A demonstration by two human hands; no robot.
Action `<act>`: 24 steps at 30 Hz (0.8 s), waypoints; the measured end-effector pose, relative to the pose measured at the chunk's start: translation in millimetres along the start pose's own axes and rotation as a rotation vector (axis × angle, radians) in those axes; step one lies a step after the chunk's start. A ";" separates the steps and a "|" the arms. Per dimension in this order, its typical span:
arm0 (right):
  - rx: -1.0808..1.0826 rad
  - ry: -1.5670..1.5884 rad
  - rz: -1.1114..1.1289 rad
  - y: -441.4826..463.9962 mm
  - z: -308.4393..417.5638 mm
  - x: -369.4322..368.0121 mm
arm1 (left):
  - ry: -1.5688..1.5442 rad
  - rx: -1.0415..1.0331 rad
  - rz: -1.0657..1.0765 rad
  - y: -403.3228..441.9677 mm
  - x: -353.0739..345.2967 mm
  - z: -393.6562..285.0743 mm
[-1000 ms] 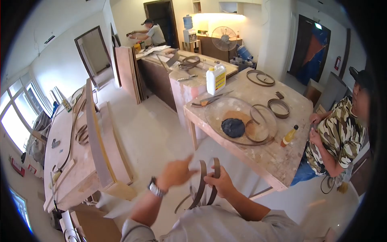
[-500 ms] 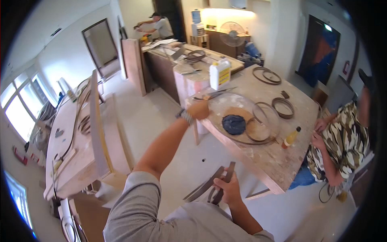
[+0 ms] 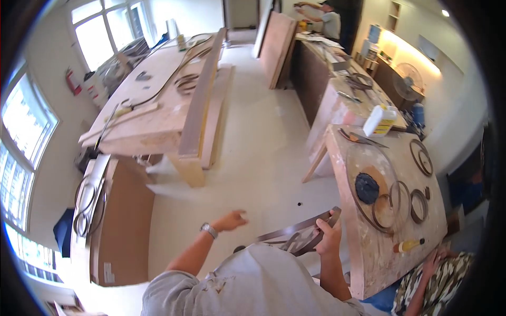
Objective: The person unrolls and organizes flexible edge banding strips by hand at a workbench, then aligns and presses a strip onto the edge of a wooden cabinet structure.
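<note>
My right hand (image 3: 329, 235) is closed around a looped, dark brown edging strip (image 3: 295, 227), with its flat lengths running left in front of my shirt. My left hand (image 3: 231, 221), with a watch on the wrist, hangs over the pale floor to the left of the strip. It holds nothing, and its fingers are loosely bent and apart. On the worktable (image 3: 350, 263) to the right lie a dark crumpled cloth-like lump (image 3: 367, 188), a brown strip coil (image 3: 419, 206) and a pointed tool with an orange-brown handle (image 3: 361, 138).
A white jug (image 3: 379, 121) and a yellowish bottle (image 3: 409, 245) are on the right table. A seated co-worker in camouflage (image 3: 440, 282) is beside it. A long workbench (image 3: 158, 124) with strips stands left, a brown cabinet panel (image 3: 124, 226) nearer. Another person (image 3: 330, 22) works far back.
My view has turned left. My left hand has come away from the right table, near the pointed tool, and now hangs over the floor. My right hand still holds the strip.
</note>
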State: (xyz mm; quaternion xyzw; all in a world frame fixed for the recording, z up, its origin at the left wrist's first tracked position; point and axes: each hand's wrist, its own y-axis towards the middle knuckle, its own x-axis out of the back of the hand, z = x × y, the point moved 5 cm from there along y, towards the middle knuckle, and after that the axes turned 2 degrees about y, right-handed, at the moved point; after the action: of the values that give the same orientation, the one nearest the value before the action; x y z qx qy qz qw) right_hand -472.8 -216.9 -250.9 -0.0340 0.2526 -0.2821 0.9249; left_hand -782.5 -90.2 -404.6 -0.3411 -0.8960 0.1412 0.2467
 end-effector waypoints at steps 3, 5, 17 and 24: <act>-0.013 -0.040 0.053 4.3 -6.6 -16.0 | 0.151 -0.078 -0.322 10.7 80.8 7.8; -0.037 -0.032 0.062 3.6 -9.7 -26.1 | 0.236 -0.078 -0.542 1.5 136.7 -27.3; -0.046 -0.020 -0.103 -18.2 -17.0 -21.0 | 0.236 -0.061 -0.846 43.9 304.5 -60.7; -0.011 0.018 0.029 -11.2 -23.0 -55.7 | 0.433 0.051 -0.964 5.2 414.3 -121.4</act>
State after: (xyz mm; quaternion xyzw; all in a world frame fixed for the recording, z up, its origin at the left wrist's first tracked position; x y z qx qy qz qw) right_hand -529.4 -194.4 -243.6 -0.0330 0.2630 -0.2674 0.9264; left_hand -981.7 206.0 -161.7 0.0942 -0.8761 -0.0404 0.4712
